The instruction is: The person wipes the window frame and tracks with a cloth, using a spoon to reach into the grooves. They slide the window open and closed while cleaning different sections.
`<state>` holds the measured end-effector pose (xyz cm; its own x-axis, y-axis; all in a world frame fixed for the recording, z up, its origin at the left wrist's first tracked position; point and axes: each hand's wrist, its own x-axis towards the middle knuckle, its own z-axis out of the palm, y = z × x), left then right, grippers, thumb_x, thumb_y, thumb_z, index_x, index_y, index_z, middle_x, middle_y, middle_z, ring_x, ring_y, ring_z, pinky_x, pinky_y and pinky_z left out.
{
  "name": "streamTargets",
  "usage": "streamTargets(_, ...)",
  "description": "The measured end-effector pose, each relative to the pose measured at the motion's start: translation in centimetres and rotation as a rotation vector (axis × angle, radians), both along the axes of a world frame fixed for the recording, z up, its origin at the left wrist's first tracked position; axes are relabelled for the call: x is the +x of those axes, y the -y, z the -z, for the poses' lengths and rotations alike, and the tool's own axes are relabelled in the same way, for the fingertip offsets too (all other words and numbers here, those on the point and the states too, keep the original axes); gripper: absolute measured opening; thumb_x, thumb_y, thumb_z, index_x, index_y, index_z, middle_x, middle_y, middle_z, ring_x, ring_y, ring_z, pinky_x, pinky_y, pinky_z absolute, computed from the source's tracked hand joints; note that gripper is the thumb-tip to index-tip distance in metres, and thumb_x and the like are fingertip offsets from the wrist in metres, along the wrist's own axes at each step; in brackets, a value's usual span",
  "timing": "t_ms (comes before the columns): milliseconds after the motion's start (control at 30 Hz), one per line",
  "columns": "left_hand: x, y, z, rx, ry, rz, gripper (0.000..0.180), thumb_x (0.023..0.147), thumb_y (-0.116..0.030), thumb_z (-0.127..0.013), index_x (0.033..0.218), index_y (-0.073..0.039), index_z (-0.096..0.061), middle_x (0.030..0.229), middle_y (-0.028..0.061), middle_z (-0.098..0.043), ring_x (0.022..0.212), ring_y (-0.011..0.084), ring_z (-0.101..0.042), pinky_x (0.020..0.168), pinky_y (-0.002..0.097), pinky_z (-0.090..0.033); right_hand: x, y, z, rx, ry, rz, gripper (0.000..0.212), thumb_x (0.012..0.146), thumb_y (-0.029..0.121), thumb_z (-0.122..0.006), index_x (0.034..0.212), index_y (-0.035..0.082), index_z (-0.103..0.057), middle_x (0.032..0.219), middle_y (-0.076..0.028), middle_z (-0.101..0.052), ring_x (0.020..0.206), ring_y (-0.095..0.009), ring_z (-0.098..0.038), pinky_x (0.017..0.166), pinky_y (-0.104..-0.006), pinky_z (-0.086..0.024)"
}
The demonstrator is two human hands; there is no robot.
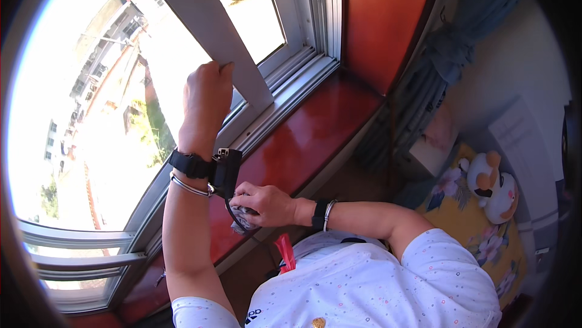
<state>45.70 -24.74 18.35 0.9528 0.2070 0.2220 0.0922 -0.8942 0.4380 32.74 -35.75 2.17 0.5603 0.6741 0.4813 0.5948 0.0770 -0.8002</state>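
Observation:
My left hand point(209, 94) is raised at the sliding window, its fingers closed at the edge of the grey window sash point(233, 43). The fingertips are partly turned away from view. A black band with a small black box point(227, 170) and a silver bangle are on that wrist. Lower down, my right hand point(267, 204) is closed around a crumpled grey cloth point(244, 222) just over the red windowsill point(282, 155). A dark cable runs from the box past this hand. My right wrist also carries a black band and a bangle.
Window tracks point(291, 94) run along the sill's outer side. A red-orange panel point(385, 19) stands beside the window. Tied blue-grey curtains point(424, 91) hang at the right. Behind them, a plush toy point(494, 188) lies on a yellow floral cover point(436, 207). Buildings show outside.

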Motion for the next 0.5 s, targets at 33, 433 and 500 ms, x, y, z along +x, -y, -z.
streamTargets(33, 0.5, 0.8, -0.4, -0.020, -0.042, 0.005, 0.038, 0.094, -0.028, -0.052, 0.080, 0.006, -0.065, 0.067, 0.0238, -0.061, 0.062, 0.0370, -0.064, 0.065, 0.0436, -0.050, 0.0, 0.0, 0.1, 0.004, -0.006, 0.005, 0.032, 0.074, 0.009, -0.068, 0.105, 0.007, -0.062, 0.104, -0.012, -0.057, 0.082, -0.033, -0.064, 0.072, -0.0398, -0.056)
streamTargets(433, 6.6, 5.5, -0.6, -0.005, -0.128, 0.109, 0.037, 0.096, -0.022, -0.049, 0.078, 0.007, -0.062, 0.055, 0.0122, -0.060, 0.045, 0.0198, -0.064, 0.050, 0.0292, -0.050, 0.2, 0.0, 0.6, 0.117, 0.077, -0.030, 0.026, 0.074, 0.014, -0.069, 0.097, 0.007, -0.059, 0.097, -0.013, -0.057, 0.081, -0.034, -0.063, 0.070, -0.0399, -0.054)
streamTargets(500, 7.5, 6.2, -0.4, 0.002, -0.154, 0.127, 0.036, 0.096, -0.021, -0.048, 0.079, 0.007, -0.062, 0.055, 0.0125, -0.061, 0.045, 0.0204, -0.064, 0.051, 0.0296, -0.050, 0.3, 0.1, 0.5, 0.171, 0.055, -0.050, 0.027, 0.074, 0.014, -0.068, 0.097, 0.007, -0.058, 0.098, -0.014, -0.057, 0.083, -0.034, -0.062, 0.072, -0.0406, -0.054)
